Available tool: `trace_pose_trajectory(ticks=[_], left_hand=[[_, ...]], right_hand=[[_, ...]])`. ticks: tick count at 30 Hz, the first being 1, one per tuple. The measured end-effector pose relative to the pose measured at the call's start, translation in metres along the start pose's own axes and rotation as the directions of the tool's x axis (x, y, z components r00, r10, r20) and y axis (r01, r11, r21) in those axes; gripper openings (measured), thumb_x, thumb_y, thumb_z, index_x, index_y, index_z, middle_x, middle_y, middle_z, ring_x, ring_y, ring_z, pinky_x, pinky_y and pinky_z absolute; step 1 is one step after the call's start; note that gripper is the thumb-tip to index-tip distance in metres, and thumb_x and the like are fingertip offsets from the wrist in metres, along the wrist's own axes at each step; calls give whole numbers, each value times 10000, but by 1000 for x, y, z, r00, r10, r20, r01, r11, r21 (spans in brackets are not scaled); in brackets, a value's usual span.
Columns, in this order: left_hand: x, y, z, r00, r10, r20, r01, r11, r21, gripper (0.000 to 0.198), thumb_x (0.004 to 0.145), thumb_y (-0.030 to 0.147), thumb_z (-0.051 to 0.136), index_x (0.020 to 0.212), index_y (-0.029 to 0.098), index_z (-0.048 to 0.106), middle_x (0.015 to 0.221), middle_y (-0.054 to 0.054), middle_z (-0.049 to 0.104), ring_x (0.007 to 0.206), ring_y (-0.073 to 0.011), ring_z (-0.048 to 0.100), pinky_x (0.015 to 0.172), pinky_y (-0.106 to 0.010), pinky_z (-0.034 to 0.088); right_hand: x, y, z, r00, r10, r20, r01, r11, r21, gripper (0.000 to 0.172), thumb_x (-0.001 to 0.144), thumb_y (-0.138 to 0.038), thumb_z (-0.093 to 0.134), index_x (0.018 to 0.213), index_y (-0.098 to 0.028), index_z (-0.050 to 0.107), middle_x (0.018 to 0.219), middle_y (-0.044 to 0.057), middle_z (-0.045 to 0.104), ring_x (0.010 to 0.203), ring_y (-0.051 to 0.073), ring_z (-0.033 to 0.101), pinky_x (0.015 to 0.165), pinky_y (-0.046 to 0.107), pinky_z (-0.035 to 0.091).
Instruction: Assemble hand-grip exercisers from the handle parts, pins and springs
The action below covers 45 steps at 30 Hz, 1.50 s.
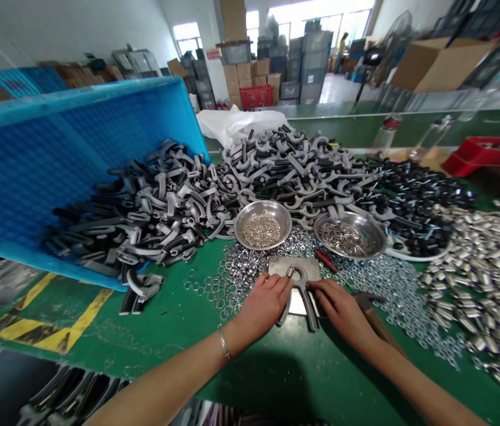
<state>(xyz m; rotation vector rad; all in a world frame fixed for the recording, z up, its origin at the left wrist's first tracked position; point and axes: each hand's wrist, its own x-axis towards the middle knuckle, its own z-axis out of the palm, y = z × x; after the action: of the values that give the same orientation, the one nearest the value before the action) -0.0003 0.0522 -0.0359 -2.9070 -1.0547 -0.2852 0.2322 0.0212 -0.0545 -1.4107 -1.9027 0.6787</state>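
A grey metal two-legged handle (303, 287) lies on the flat silver metal plate (278, 266), probably for firm backing. Left hand (267, 300): grip pinches one leg, apparently steadying it. Right hand (337, 307): beside the other leg; pinch cannot be determined.

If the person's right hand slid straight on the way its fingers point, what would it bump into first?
The right hand would likely meet the grey, curved, hook-ended piece over the flat, silver metal plate; whether they already touch is unclear.
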Motion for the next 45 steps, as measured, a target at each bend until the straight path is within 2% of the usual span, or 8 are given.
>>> trace_pose_trajectory(ticks=[6,11,18,27,31,39,42,45], left_hand=[[11,-5,-9,967,-255,25,247,902,-354,256,962,251,526,1195,223,625,1155,-63,649,1090,-235,547,972,-398,410],[19,5,-11,890,-451,59,451,858,-245,495,766,546,719,1050,152,623,1079,-123,612,1061,-321,521,943,-473,421],[32,14,9,885,-466,-24,456,875,-164,236,800,320,639,932,125,615,919,-114,581,986,-298,522,966,-456,432],[10,6,10,835,-530,-150,471,828,-303,154,778,201,627,899,165,539,919,-89,539,962,-272,498,926,-462,474],[10,5,10,835,-538,-116,489,822,-291,165,778,222,647,896,148,559,913,-94,546,971,-278,502,943,-456,461],[19,7,-5,879,-474,51,472,849,-238,361,852,473,631,985,138,614,988,-122,598,1010,-308,524,952,-471,429],[12,4,-12,889,-451,79,450,830,-329,376,850,473,655,1061,168,597,1061,-100,596,1041,-288,527,961,-445,417],[6,1,-12,884,-460,83,452,796,-402,333,833,407,695,1052,182,586,1070,-82,590,1067,-272,523,968,-419,407]], right_hand=[[-2,2,-2,997,71,-20,-71,997,9,264,989,-273,439,1130,-218,656,1050,78,679,969,230,658,889,384,514],[1,5,-3,992,122,-39,-121,992,41,280,978,-278,435,1122,-208,665,1032,86,683,931,232,673,838,378,537],[18,13,-1,999,43,-33,-47,992,-115,225,935,-211,502,1066,-168,680,1032,107,690,1004,245,639,928,402,496],[61,2,14,1000,12,27,-7,984,-179,96,886,-200,611,926,-197,699,983,91,687,999,255,583,933,397,437],[68,1,17,998,68,5,-66,984,-167,77,876,-206,590,834,-192,653,938,97,668,943,254,593,872,379,448],[55,6,-18,984,173,39,-175,983,54,122,911,-323,514,954,-218,560,777,-5,684,681,175,663,665,304,525],[46,-7,-16,970,198,143,-222,958,182,162,916,-374,525,925,-221,575,706,-23,672,638,171,664,637,296,523],[44,-18,-5,973,177,149,-195,974,115,198,920,-388,526,850,-221,606,673,-15,651,618,178,633,612,300,497]])
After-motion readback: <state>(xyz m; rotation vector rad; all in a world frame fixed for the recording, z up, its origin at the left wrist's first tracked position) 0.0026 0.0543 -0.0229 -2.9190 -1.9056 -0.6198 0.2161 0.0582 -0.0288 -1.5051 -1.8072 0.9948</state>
